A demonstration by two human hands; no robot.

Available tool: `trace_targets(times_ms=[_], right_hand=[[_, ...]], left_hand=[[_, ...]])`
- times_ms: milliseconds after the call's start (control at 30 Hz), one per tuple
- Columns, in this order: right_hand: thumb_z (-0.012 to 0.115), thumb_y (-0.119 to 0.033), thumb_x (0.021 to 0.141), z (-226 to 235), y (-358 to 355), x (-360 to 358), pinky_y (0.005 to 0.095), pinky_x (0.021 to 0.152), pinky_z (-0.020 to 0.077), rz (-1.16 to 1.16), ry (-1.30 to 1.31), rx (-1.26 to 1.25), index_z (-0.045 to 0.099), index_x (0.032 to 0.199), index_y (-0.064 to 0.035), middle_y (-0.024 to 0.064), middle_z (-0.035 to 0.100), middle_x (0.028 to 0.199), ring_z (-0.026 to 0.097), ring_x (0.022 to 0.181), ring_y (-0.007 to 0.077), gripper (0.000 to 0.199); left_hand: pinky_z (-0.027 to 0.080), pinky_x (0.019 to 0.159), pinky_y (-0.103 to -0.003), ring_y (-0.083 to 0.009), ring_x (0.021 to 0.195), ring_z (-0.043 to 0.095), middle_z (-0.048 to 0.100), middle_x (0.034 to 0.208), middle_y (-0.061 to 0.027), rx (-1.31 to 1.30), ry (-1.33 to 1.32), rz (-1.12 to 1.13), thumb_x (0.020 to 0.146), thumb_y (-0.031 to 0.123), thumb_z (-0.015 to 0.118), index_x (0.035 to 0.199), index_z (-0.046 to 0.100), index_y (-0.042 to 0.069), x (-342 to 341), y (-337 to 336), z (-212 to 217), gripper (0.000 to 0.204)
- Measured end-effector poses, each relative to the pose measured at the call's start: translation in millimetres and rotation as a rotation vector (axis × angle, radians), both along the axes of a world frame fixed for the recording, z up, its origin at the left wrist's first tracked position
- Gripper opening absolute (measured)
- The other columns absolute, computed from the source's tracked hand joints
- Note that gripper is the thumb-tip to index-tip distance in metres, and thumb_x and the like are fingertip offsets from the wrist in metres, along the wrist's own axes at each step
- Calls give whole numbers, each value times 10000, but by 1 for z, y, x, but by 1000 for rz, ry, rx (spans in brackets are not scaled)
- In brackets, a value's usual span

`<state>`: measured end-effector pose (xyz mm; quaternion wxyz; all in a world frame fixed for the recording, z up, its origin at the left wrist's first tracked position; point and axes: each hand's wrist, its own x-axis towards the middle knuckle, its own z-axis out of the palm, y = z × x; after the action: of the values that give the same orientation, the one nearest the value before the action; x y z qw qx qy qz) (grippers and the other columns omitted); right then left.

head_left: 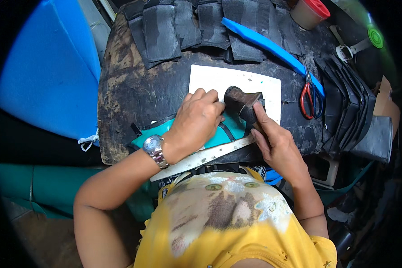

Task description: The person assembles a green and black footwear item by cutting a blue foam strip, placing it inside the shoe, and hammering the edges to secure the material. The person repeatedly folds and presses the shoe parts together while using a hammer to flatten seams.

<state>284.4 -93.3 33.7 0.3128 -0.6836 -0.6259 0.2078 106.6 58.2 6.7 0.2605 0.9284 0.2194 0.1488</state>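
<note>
Work board [134,89]: large, dark, worn and scuffed, filling the middle of the scene.

Blue foam slab [49,67]: far left, beside the board.

Stacked black pieces [201,27]: rows along the far edge of the board; a second stack [348,102] stands at the right edge.

White sheet [236,85]: flat at the board's centre, under the work.

Blue strip [272,47]: long, running diagonally from far centre toward the right.

Teal piece [223,134]: flat, with black bands across it, lying on the near part of the board over a pale ruler-like strip [205,157]. It sits directly beneath both hands.

Left hand [196,120]: fingers curled and pressed together, bearing down on the teal piece; a metal wristwatch [154,146] on the wrist.

Right hand [277,143]: closed round the dark handle of a hammer [241,100], forefinger stretched along it. The brown, worn hammer head rests just beside the left fingertips, above the teal piece's far edge.

Scissors [310,96]: red-handled, lying right of the white sheet.

Red-lidded cup [310,12]: far right corner.
</note>
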Motion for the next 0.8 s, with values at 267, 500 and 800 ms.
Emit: trace_targets(times_ms=[267, 500, 800], right_hand=[[644, -14, 928, 3, 1, 1, 457, 771, 545, -24, -77, -7, 360, 1563, -157, 227, 665, 992, 670, 874, 406, 710], [644, -4, 926, 2, 2, -3, 461, 758, 531, 10, 5, 51, 347, 1570, -145, 212, 656, 951, 662, 827, 394, 723], [644, -4, 925, 3, 3, -6, 459, 754, 528, 26, 32, -25, 354, 1567, -139, 206, 656, 923, 661, 809, 380, 717]], left_hand=[[476, 858, -422, -326, 951, 579, 609, 976, -141, -3, 41, -29, 794, 26, 730, 1012, 705, -18, -7, 4, 0, 224], [474, 856, -425, -323, 951, 577, 607, 960, -132, 111, 67, -58, 794, 30, 721, 967, 708, -19, -6, 2, -2, 180], [485, 854, -424, -344, 942, 589, 616, 962, -151, -111, 34, 5, 786, 17, 736, 939, 689, -30, -12, 11, 4, 167]])
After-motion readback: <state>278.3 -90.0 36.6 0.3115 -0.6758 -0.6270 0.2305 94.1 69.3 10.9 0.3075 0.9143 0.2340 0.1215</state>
